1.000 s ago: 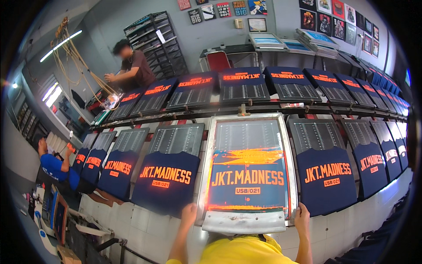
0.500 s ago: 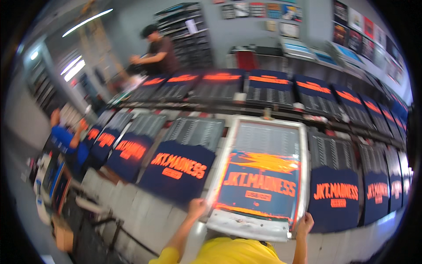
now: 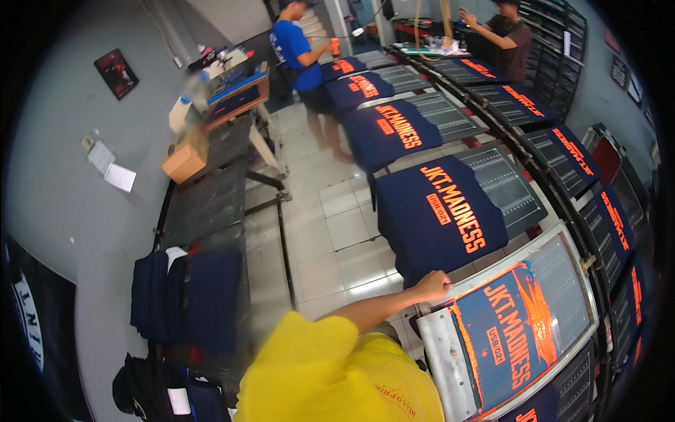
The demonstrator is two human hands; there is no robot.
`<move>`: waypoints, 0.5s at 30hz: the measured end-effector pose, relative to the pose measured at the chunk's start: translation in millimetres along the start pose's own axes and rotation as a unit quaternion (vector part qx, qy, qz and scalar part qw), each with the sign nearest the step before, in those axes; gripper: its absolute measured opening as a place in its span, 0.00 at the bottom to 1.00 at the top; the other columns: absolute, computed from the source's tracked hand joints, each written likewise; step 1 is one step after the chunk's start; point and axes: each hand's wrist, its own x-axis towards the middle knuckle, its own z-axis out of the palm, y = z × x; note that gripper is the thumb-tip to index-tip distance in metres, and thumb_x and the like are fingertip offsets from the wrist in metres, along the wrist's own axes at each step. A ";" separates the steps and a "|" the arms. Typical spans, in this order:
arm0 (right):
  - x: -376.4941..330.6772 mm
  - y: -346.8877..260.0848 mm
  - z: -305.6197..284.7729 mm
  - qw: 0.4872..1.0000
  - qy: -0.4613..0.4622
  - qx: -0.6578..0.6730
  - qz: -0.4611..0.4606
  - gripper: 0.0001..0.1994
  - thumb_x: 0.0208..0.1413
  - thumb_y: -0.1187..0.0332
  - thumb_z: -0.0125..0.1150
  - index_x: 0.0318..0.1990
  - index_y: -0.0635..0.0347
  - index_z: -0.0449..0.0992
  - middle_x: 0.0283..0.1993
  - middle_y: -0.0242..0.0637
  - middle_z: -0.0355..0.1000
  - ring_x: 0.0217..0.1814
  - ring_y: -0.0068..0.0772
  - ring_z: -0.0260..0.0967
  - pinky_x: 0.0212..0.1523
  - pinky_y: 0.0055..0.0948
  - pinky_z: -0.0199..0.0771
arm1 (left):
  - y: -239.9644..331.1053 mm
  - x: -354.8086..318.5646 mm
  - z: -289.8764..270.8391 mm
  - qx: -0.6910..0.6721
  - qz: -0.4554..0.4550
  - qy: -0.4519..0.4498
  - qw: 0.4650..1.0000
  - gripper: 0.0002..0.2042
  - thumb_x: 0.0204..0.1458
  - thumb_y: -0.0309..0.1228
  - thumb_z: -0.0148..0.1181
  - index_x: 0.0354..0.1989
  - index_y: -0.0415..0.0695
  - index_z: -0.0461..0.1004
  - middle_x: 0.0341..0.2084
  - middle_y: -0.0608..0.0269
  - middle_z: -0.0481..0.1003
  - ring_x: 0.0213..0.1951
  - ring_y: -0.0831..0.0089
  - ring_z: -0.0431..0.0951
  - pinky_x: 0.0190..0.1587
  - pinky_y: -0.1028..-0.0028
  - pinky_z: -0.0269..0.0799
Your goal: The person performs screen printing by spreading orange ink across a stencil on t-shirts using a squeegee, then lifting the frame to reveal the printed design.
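Note:
My left hand (image 3: 430, 285) grips the near left corner of a metal-framed printing screen (image 3: 441, 352) at the lower right. Its mesh is smeared with blue and orange ink around an orange lettering design. The screen lies over a pallet in a long row. Just left of it, a navy t-shirt (image 3: 422, 225) with orange lettering is stretched on the neighbouring pallet. My yellow sleeve and shoulder (image 3: 330, 373) fill the lower middle. My right hand is out of sight.
More navy printed shirts (image 3: 383, 130) line the pallet row into the distance. A person in a blue shirt (image 3: 295, 49) and a person in a dark shirt (image 3: 510, 35) work at the far end. Left stands a dark rack with stacked navy shirts (image 3: 183, 295) and a cardboard box (image 3: 184, 158).
The view has swung sharply left, so the screen now sits at the lower right. My left hand still holds its corner, and my right hand has dropped out of view.

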 end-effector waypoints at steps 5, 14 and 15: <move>-1.5 -12.1 -3.1 0.998 0.041 0.017 0.039 0.23 0.58 0.54 0.62 0.18 0.63 0.74 0.21 0.39 0.73 0.23 0.37 0.73 0.28 0.32 0.76 | -0.9 8.2 3.2 -0.038 0.021 0.021 0.999 0.12 0.54 0.34 0.59 0.28 0.36 0.80 0.24 0.39 0.76 0.30 0.45 0.79 0.35 0.54 0.73; 4.1 -46.8 -18.7 0.939 0.028 0.260 0.226 0.19 0.64 0.71 0.50 0.59 0.70 0.69 0.59 0.49 0.71 0.61 0.43 0.68 0.62 0.37 0.65 | 11.1 8.7 -19.7 0.035 0.055 -0.032 0.997 0.18 0.55 0.44 0.59 0.31 0.39 0.81 0.23 0.46 0.78 0.29 0.51 0.81 0.33 0.58 0.74; 5.9 -51.5 -19.5 0.961 0.034 0.219 0.165 0.18 0.62 0.72 0.51 0.58 0.69 0.70 0.58 0.49 0.71 0.61 0.45 0.67 0.62 0.37 0.65 | -6.5 9.6 -16.5 -0.012 0.126 0.016 0.992 0.17 0.56 0.43 0.59 0.36 0.38 0.81 0.26 0.47 0.79 0.31 0.53 0.81 0.33 0.60 0.74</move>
